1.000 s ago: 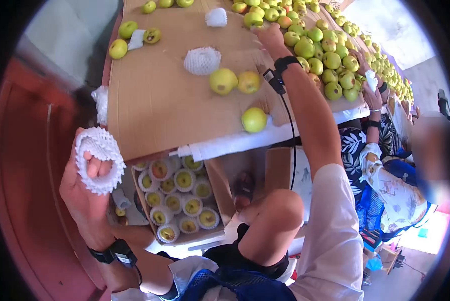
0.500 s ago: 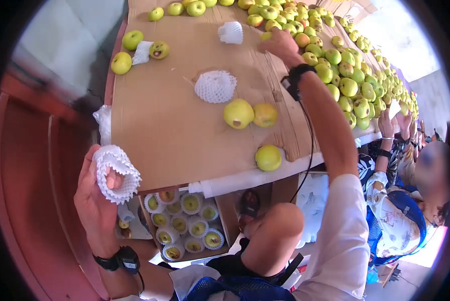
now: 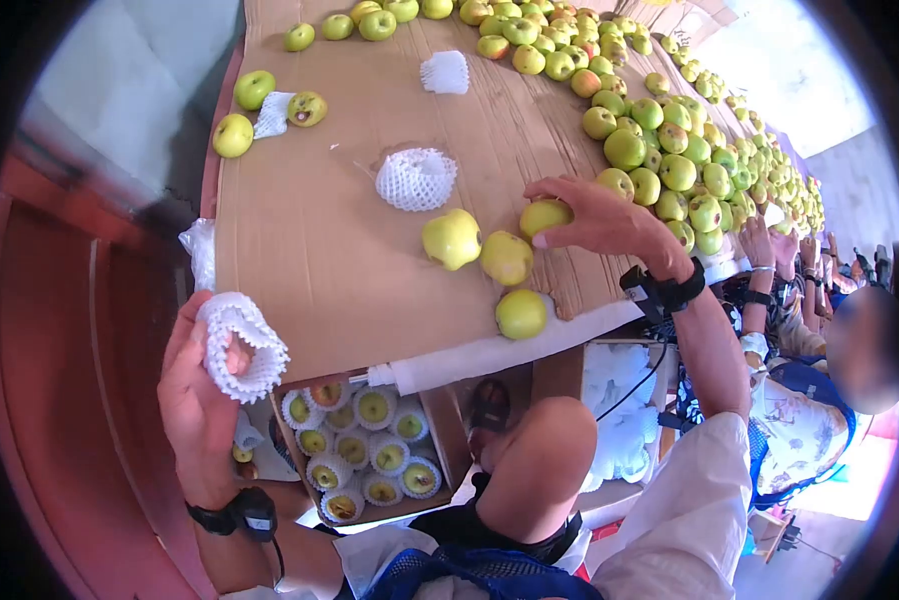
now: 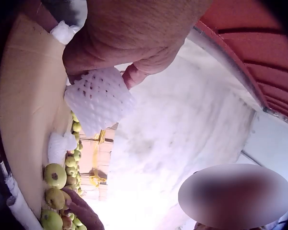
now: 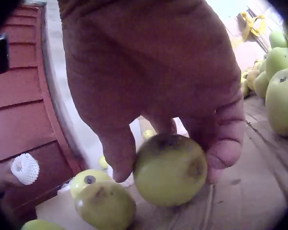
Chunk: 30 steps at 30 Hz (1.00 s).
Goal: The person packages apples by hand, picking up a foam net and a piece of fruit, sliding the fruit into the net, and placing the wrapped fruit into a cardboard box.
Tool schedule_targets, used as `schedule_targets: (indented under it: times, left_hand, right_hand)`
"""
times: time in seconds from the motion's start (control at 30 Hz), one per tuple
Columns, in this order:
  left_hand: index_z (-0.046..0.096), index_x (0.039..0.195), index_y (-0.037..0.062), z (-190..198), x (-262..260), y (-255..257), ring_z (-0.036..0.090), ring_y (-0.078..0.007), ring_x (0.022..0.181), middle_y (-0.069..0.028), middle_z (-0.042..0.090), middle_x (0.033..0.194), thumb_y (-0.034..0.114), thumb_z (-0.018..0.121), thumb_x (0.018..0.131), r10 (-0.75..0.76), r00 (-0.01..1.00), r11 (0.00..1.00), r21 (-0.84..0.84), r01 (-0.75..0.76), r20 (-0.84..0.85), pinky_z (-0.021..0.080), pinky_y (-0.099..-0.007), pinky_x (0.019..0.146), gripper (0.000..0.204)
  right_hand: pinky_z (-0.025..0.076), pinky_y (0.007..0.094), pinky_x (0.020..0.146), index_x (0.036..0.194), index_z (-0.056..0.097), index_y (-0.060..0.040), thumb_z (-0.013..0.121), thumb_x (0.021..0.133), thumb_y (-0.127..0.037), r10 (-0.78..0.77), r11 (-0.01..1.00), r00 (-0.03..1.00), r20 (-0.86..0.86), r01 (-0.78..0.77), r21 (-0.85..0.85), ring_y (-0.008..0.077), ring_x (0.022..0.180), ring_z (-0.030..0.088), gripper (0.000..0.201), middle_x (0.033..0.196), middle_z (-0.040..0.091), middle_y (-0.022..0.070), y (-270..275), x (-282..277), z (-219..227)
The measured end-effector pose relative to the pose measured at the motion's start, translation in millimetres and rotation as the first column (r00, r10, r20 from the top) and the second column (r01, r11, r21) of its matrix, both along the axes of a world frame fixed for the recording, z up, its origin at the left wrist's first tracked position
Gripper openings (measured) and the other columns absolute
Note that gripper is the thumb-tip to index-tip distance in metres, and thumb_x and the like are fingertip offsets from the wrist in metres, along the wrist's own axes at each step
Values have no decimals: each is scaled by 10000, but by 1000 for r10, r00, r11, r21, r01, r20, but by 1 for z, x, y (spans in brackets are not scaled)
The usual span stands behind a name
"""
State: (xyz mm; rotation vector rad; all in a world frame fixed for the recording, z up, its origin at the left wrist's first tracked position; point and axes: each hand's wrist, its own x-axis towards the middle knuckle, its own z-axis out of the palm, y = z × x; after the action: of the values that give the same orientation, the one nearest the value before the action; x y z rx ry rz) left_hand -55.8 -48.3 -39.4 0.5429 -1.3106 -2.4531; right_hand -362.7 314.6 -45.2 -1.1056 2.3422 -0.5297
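Observation:
My left hand (image 3: 197, 400) holds a white foam net sleeve (image 3: 252, 347) off the table's left front edge, fingers inside it; the left wrist view shows the sleeve (image 4: 100, 98) hanging from the fingers. My right hand (image 3: 609, 218) grips a green apple (image 3: 546, 218) between thumb and fingers at the cardboard surface. In the right wrist view that apple (image 5: 170, 170) has dark blemishes. Close beside it lie two yellow-green apples (image 3: 451, 239) (image 3: 506, 258), with another apple (image 3: 521, 314) nearer the front edge. An empty foam sleeve (image 3: 416, 180) lies behind them.
A large apple pile (image 3: 679, 172) covers the table's right side. More apples (image 3: 233, 135) and a foam sleeve (image 3: 444, 73) lie left and back. Below the front edge stands a box of sleeved apples (image 3: 389, 457). Another person (image 3: 804, 430) is at the right.
My right hand has come back from the pile towards the front with an apple, now beside the two apples. The left hand still holds the sleeve, slightly farther right in view.

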Motion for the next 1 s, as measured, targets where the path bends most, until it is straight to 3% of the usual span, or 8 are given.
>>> schedule_targets:
  times: [0.27,0.37,0.57,0.67,0.77,0.83,0.93,1.0]
  left_hand:
    - [512,1291,-3,-14,-14,6,634,-133,830,-102,652,1073,125,502,1019,-63,995,997,-45,67,74,521,-268,735,301]
    - [518,1281,-7,-12,-13,10,637,-136,860,-106,650,1100,125,519,1014,-62,993,996,-50,67,96,526,-269,736,298]
    - [522,1275,-4,-13,-11,11,641,-166,1006,-111,652,1139,121,526,1010,-85,992,995,-47,90,92,526,-307,865,293]
    - [523,1270,-5,-9,-11,16,636,-178,1060,-113,651,1151,122,537,1001,-69,989,993,-88,81,127,508,-330,936,298]
    - [524,1265,-9,-3,-14,17,634,-178,1070,-115,650,1157,127,554,988,-56,985,990,-119,76,161,499,-335,957,310]
    - [523,1263,-11,0,-17,14,633,-176,1066,-115,648,1160,129,565,979,-50,983,990,-120,72,174,496,-332,958,320]
    - [518,1265,-13,7,-16,9,632,-177,1063,-119,643,1167,127,576,968,-27,983,993,-105,47,184,494,-331,958,334]
    - [513,1267,-14,8,-12,4,633,-182,1061,-126,640,1170,123,580,961,0,979,996,-92,19,202,495,-331,957,341]
  right_hand:
    - [446,430,1019,1364,510,-48,743,864,-317,52,999,998,-36,-51,18,373,1184,561,613,1268,564,212,6,11,8]
    - [434,391,1062,1411,497,-74,720,897,-253,7,993,1000,6,-7,116,312,1218,560,589,1326,581,157,2,17,22]
    - [478,352,995,1371,547,-71,693,929,-232,-90,992,990,109,98,-73,218,1165,579,493,1256,621,116,3,-8,19]
    - [513,338,825,1313,568,-41,697,922,-306,-112,977,991,68,122,-172,189,969,617,490,1057,666,102,-14,-39,15]
    - [523,334,789,1258,627,-30,698,915,-341,-106,945,993,51,116,-306,177,901,633,469,1003,695,98,-57,-76,22]
    - [507,330,849,1333,604,-65,698,924,-326,-62,945,996,-58,40,-324,190,1028,622,494,1109,683,106,-100,-119,17]
    - [523,352,858,1358,585,-39,712,887,-366,-181,944,925,-333,68,-324,253,953,673,588,1075,715,171,-182,-163,12]
    - [521,391,896,1359,563,-23,727,841,-306,-235,908,910,-340,81,-411,321,1002,668,613,1111,699,205,-227,-190,1]
